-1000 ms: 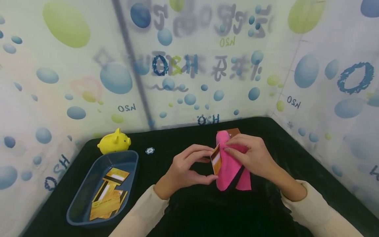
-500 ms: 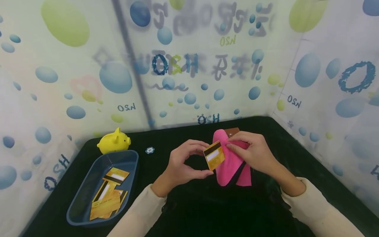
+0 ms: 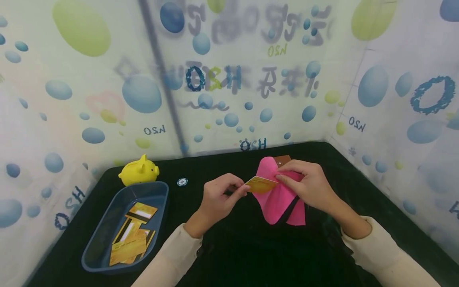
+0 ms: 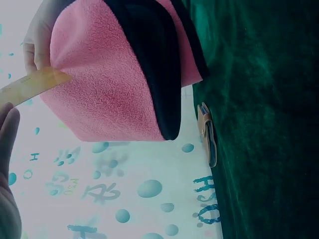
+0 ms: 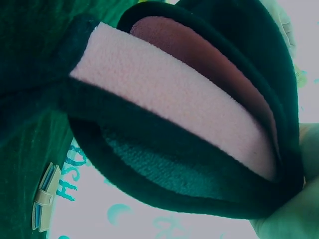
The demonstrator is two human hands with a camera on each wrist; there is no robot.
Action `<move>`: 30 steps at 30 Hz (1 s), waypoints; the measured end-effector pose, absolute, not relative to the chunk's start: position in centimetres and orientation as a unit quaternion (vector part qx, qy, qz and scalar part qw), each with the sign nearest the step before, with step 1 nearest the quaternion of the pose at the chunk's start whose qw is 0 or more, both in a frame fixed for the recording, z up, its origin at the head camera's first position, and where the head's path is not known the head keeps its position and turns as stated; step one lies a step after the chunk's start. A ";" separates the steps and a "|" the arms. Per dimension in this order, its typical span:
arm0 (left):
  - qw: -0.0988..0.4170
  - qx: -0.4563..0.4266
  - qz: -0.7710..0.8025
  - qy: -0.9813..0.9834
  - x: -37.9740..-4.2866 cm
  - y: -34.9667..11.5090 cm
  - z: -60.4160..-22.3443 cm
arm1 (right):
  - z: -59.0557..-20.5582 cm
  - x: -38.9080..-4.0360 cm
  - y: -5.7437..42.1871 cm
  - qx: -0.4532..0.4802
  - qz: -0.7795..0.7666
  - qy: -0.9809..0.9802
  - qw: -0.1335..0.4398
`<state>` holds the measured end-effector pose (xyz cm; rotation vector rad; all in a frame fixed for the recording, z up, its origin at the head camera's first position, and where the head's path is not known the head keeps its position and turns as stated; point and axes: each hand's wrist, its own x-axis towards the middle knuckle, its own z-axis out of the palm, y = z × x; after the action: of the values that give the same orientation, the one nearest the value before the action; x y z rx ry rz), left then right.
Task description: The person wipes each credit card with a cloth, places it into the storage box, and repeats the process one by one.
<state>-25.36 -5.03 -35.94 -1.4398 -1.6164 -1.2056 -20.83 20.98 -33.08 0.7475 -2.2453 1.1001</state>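
Observation:
My left hand (image 3: pixel 220 197) pinches the left end of a gold bank card (image 3: pixel 261 185) between thumb and curled fingers. The card lies nearly flat, and its far end touches a pink fleece cloth with black edging (image 3: pixel 274 209). Thumb and fingertips of my right hand (image 3: pixel 310 183) pinch the upper part of that cloth, which hangs in folds above the table. In the left wrist view the card (image 4: pixel 37 84) appears almost edge-on against the pink cloth (image 4: pixel 109 74). Folds of cloth (image 5: pixel 169 104) fill much of the right wrist view and hide the right fingertips there.
Behind the cloth lies a brown wallet (image 3: pixel 283 160), partly covered. At the left, a blue tray (image 3: pixel 163 207) holds several gold cards (image 3: pixel 128 248). A yellow piggy bank (image 3: pixel 139 171) stands behind the tray, with a poker chip (image 3: pixel 182 182) to its right.
The card has turned from showing its dark stripe and white strip to lying nearly flat. My left fingers have closed from a wide grip to a pinch at its left end.

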 end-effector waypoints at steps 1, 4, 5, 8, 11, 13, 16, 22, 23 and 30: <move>0.321 -0.543 -0.457 -0.627 -25.3 -5.0 -36.0 | -33.1 -20.8 21.0 0.277 0.407 -0.829 0.264; 0.289 -0.524 -0.455 -0.659 -25.1 -5.1 -36.1 | -33.1 -20.8 21.1 0.276 0.408 -0.827 0.269; 0.277 -0.519 -0.455 -0.669 -25.1 -5.0 -36.1 | -33.1 -20.8 21.1 0.276 0.409 -0.827 0.271; 0.247 -0.511 -0.456 -0.685 -25.0 -5.0 -36.2 | -33.2 -20.8 21.2 0.275 0.414 -0.825 0.270; 0.226 -0.505 -0.473 -0.686 -25.0 -4.9 -36.4 | -33.2 -20.8 21.2 0.276 0.417 -0.825 0.264; 0.201 -0.492 -0.502 -0.683 -25.0 -4.9 -36.5 | -33.2 -20.8 21.2 0.273 0.416 -0.826 0.265; 0.146 -0.462 -0.556 -0.675 -24.9 -5.0 -36.4 | -33.1 -20.8 21.3 0.266 0.411 -0.829 0.271; 0.088 -0.408 -0.609 -0.675 -24.4 -5.2 -35.7 | -33.1 -20.9 21.6 0.252 0.406 -0.835 0.273; 0.090 -0.401 -0.609 -0.678 -24.4 -5.2 -35.6 | -33.1 -20.9 21.7 0.247 0.404 -0.836 0.275; 0.119 -0.367 -0.608 -0.693 -24.5 -5.3 -35.5 | -32.7 -20.6 22.0 0.223 0.404 -0.840 0.286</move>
<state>-24.53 -5.34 -35.53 -1.0738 -2.0268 -1.7779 -20.64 21.99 -32.65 0.5972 -2.2448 1.0810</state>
